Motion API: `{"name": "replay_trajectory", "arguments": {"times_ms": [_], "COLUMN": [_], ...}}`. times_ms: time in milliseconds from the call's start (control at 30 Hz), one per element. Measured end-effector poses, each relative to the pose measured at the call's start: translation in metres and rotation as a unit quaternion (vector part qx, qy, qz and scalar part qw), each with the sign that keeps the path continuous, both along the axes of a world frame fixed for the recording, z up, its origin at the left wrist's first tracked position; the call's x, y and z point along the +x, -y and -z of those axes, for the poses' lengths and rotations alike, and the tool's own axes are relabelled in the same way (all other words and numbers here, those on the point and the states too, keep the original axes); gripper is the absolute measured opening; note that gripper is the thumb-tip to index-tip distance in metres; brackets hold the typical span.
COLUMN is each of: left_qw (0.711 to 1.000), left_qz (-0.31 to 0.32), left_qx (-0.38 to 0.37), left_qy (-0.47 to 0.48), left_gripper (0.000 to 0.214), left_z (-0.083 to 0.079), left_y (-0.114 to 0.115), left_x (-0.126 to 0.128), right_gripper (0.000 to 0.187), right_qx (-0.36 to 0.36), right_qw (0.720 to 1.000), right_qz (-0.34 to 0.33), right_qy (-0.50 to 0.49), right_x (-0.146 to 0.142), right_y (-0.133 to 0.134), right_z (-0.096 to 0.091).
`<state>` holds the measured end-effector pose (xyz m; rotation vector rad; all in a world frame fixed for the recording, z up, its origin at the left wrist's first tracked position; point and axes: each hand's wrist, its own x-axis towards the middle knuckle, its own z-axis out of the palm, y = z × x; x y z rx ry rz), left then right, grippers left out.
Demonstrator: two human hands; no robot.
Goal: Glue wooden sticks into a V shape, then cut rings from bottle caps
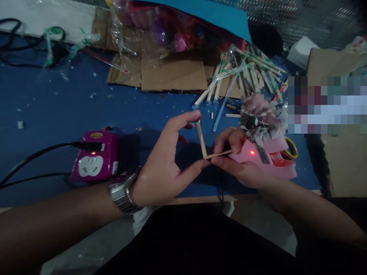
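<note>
My left hand [166,164], with a metal watch on its wrist, pinches an upright wooden stick [201,138] between forefinger at the top and thumb at the bottom corner. My right hand [237,162] pinches a second stick [219,154] that lies flat and meets the first at the corner, so the two form an L. A pink glue gun [269,156] with a red light lies right behind my right hand on the blue table [57,110].
A purple power strip [94,156] with black cables sits at the left. Wrapped chopsticks [243,72] lie piled at the back on cardboard [172,72]. A pink tinsel bundle [259,114] is beside the glue gun. Plastic bags, a blue sheet and a cardboard box [338,152] line the edges.
</note>
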<state>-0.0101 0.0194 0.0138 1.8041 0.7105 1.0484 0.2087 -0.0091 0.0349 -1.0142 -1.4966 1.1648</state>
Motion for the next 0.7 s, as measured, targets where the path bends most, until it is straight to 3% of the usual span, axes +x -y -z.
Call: {"name": "replay_trajectory", "arguments": {"times_ms": [300,500,700], "left_qw": [1.0,0.997,0.998], "left_qz": [-0.002,0.019,0.028], "left_qx": [0.004,-0.072,-0.056], "left_qy": [-0.013,-0.019,-0.009], "left_gripper": [0.081,0.082,0.063], "left_z": [0.002,0.0,0.003], "left_y": [0.0,0.003,0.001], "left_x": [0.0,-0.001,0.001], "right_gripper": [0.04,0.038,0.035], "right_qx": [0.006,-0.019,-0.025], "right_qw": [1.0,1.0,1.0], "right_qz": [-0.001,0.017,0.002], "right_qy": [0.012,0.013,0.017], "right_x": [0.001,0.003,0.007], "right_y": [-0.001,0.001,0.004], "right_z": [0.005,0.011,0.016]}}
